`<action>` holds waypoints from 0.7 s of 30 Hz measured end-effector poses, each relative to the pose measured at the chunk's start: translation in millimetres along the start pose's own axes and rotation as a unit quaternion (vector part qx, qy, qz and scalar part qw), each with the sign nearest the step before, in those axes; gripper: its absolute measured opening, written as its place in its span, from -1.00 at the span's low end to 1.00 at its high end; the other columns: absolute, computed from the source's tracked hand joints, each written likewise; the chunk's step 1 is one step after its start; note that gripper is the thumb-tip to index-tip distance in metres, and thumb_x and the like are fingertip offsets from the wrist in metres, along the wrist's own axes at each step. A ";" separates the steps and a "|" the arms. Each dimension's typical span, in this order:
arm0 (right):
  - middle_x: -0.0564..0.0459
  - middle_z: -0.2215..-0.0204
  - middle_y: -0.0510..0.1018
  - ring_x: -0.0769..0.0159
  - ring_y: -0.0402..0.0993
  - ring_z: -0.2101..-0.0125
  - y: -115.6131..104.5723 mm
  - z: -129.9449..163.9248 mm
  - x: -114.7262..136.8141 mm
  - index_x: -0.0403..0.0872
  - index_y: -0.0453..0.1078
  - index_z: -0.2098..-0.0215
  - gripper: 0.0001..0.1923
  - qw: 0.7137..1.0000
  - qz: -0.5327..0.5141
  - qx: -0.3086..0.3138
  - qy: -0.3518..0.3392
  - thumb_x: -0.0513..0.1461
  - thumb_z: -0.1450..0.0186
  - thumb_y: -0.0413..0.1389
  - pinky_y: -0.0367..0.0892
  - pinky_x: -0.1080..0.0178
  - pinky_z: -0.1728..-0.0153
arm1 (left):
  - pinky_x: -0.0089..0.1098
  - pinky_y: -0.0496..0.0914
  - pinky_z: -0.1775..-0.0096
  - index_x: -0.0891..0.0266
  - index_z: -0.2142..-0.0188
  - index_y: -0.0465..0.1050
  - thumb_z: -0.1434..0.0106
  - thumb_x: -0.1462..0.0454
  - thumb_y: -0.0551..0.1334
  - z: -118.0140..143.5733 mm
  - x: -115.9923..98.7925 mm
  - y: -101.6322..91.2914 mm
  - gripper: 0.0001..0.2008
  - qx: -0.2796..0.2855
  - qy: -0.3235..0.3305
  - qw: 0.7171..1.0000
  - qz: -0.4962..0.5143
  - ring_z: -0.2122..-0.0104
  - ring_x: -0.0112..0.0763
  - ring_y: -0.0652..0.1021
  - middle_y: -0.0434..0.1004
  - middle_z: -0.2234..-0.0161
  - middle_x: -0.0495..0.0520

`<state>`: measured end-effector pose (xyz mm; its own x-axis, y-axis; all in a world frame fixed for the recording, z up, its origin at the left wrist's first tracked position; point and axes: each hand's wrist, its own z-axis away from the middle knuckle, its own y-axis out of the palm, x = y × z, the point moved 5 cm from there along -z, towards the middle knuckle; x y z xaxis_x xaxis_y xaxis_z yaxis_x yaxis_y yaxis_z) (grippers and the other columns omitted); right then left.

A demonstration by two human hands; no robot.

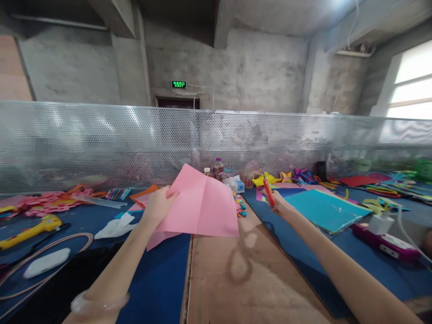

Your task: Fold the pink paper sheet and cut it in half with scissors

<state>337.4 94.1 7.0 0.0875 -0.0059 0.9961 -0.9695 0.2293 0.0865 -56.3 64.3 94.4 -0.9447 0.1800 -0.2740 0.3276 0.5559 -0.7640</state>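
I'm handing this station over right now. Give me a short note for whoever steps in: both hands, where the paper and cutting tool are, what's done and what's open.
Left hand: fingers closed on the left edge of the creased pink paper sheet, held up above the table.
Right hand: stretched out over the table, gripping the red-handled scissors, which point up and away from the sheet.
Sheet and scissors are apart; the blades are not on the paper.
Done: the sheet shows fold creases; no cut shows in it.
Open: any cutting of the pink sheet.
Nearby: teal paper stack by the right hand, yellow glue gun at far left.
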 end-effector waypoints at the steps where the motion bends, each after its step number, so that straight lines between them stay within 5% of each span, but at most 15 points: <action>1: 0.21 0.60 0.24 0.59 0.08 0.71 3.1 1.6 1.9 -0.15 0.26 0.35 -0.73 0.999 -0.023 0.022 0.009 -0.10 -0.31 -0.06 0.05 0.47 0.74 | -0.38 0.29 0.33 0.27 0.35 0.43 -0.15 0.10 0.04 -3.2 -0.8 -4.2 -0.68 -0.015 -0.014 1.000 0.015 0.30 -0.16 0.51 0.53 0.34 0.20; 4: 0.24 0.67 0.07 0.58 -0.13 0.76 17.8 14.1 9.4 -0.09 0.14 0.51 -0.65 0.990 -0.090 0.108 0.032 0.00 -0.26 -0.12 -0.19 0.48 0.81 | -0.38 0.29 0.34 0.27 0.41 0.43 -0.13 0.08 0.06 -13.1 -4.6 -17.0 -0.68 -0.058 -0.038 0.996 0.051 0.34 -0.18 0.51 0.53 0.38 0.19; 7: 0.20 0.64 0.08 0.55 -0.09 0.72 33.7 33.1 18.6 -0.08 0.14 0.52 -0.57 0.970 -0.152 0.187 0.027 0.12 -0.15 -0.10 -0.19 0.48 0.80 | -0.36 0.30 0.31 0.28 0.40 0.44 -0.10 0.08 0.09 -21.8 -10.2 -28.2 -0.69 -0.095 -0.045 0.992 0.065 0.33 -0.16 0.51 0.54 0.36 0.20; 13: 0.12 0.51 0.23 0.48 0.10 0.60 63.0 72.9 41.7 -0.09 0.26 0.29 -0.52 0.851 -0.342 0.398 -0.012 0.11 -0.05 0.01 0.15 0.41 0.63 | -0.33 0.33 0.33 0.32 0.35 0.47 -0.06 0.07 0.12 -33.7 -12.4 -36.8 -0.64 -0.156 -0.093 0.976 0.118 0.34 -0.13 0.51 0.53 0.37 0.22; 17: 0.04 0.38 0.36 0.33 0.28 0.42 79.2 84.9 37.3 -0.07 0.29 0.25 -0.63 0.854 -0.296 0.425 -0.050 -0.13 0.04 0.09 0.29 0.23 0.36 | -0.35 0.34 0.38 0.34 0.35 0.48 -0.01 0.08 0.18 -35.0 -10.7 -44.9 -0.65 -0.180 -0.137 0.955 0.191 0.38 -0.16 0.50 0.53 0.40 0.18; 21: 0.04 0.34 0.42 0.25 0.34 0.30 99.9 90.9 13.3 -0.04 0.31 0.25 -0.61 0.900 -0.191 0.371 -0.122 -0.31 0.10 0.06 0.25 0.18 0.25 | -0.35 0.35 0.42 0.34 0.33 0.49 0.00 0.11 0.20 -30.7 -10.9 -67.1 -0.65 -0.237 -0.159 0.922 0.260 0.41 -0.21 0.50 0.53 0.40 0.13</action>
<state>220.9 28.4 30.2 0.4824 -0.1813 0.8570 -0.7730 -0.5482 0.3192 -68.3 50.0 166.6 -0.5847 0.3171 -0.7467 0.6206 0.7677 -0.1599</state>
